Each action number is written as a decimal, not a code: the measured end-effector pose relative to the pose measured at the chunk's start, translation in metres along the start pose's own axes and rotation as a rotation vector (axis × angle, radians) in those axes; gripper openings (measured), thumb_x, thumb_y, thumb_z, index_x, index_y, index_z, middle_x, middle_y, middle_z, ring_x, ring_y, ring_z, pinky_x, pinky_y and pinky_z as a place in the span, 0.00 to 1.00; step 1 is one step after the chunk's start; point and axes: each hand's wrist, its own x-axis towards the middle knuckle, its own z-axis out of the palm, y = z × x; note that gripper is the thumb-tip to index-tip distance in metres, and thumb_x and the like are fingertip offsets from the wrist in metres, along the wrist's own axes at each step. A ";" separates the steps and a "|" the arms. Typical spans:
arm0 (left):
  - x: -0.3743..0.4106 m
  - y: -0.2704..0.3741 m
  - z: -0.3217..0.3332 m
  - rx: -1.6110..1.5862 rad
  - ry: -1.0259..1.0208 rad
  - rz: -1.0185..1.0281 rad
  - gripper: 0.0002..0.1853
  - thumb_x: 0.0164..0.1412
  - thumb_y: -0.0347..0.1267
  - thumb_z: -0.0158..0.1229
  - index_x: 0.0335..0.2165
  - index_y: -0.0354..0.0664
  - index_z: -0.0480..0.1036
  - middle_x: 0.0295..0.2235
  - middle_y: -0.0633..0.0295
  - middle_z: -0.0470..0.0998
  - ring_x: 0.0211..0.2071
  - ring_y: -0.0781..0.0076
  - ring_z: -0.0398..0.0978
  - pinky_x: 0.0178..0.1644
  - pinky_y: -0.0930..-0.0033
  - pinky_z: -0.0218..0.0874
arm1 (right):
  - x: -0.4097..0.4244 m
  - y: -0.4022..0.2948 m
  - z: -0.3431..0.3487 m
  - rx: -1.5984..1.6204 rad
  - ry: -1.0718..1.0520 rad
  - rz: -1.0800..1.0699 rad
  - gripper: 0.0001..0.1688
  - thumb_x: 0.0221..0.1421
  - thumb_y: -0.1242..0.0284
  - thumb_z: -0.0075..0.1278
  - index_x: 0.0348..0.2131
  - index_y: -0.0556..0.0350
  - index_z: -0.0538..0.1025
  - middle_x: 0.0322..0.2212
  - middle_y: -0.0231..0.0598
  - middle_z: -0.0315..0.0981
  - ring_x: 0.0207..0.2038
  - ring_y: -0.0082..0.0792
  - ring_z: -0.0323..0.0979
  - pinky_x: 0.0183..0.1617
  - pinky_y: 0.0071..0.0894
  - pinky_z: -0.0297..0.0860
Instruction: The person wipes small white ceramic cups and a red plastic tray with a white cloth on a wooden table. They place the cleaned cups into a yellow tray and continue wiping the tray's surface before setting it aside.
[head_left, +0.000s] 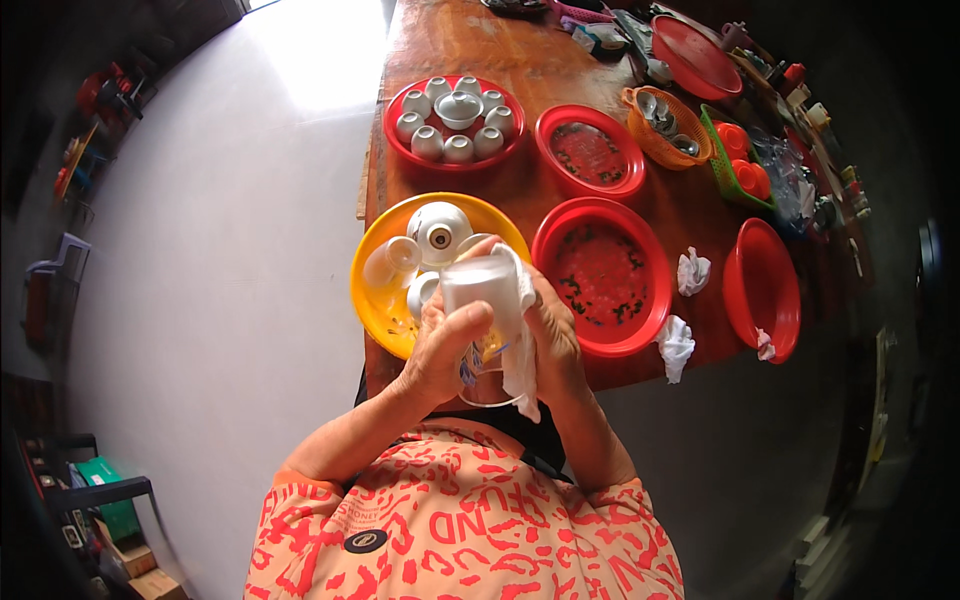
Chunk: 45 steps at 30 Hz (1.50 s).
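A frosted drinking glass (484, 300) with a blue leaf pattern is held tilted between both hands, above the near edge of a yellow basin (367, 315). My left hand (442, 345) grips its left side, thumb across the front. My right hand (555, 330) presses a white cloth (523, 360) against its right side; some fingers are hidden behind glass and cloth. In the basin lie a clear cup (394, 259), an upturned white bowl (440, 229) and another white piece, partly covered by my left hand.
Behind are a red tray (391, 142) with several white cups around a lidded bowl, and two red basins (660, 300) (551, 120) holding dark bits. Rightward lie crumpled cloths (694, 271), a red bowl (765, 300), an orange basket (652, 146) with spoons, and a green basket (724, 176).
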 end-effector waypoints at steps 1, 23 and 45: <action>0.002 0.002 0.000 -0.005 0.006 0.020 0.39 0.54 0.46 0.57 0.60 0.43 0.55 0.49 0.61 0.68 0.48 0.71 0.68 0.52 0.66 0.61 | 0.002 0.000 0.002 -0.019 0.012 0.005 0.38 0.63 0.52 0.41 0.59 0.64 0.58 0.50 0.41 0.64 0.52 0.28 0.63 0.55 0.28 0.60; 0.027 0.004 -0.004 -0.529 0.304 0.127 0.26 0.58 0.48 0.58 0.47 0.46 0.64 0.40 0.60 0.70 0.40 0.67 0.67 0.50 0.58 0.63 | -0.006 0.011 0.009 -1.304 0.184 -0.714 0.19 0.46 0.84 0.57 0.42 0.62 0.77 0.40 0.46 0.64 0.40 0.42 0.66 0.41 0.36 0.65; 0.013 0.005 -0.014 -0.325 0.347 0.135 0.30 0.57 0.49 0.60 0.50 0.45 0.60 0.40 0.63 0.65 0.43 0.73 0.65 0.45 0.61 0.65 | -0.015 0.005 0.019 -0.580 -0.139 -0.336 0.17 0.52 0.85 0.49 0.44 0.66 0.74 0.40 0.44 0.69 0.42 0.35 0.69 0.44 0.27 0.66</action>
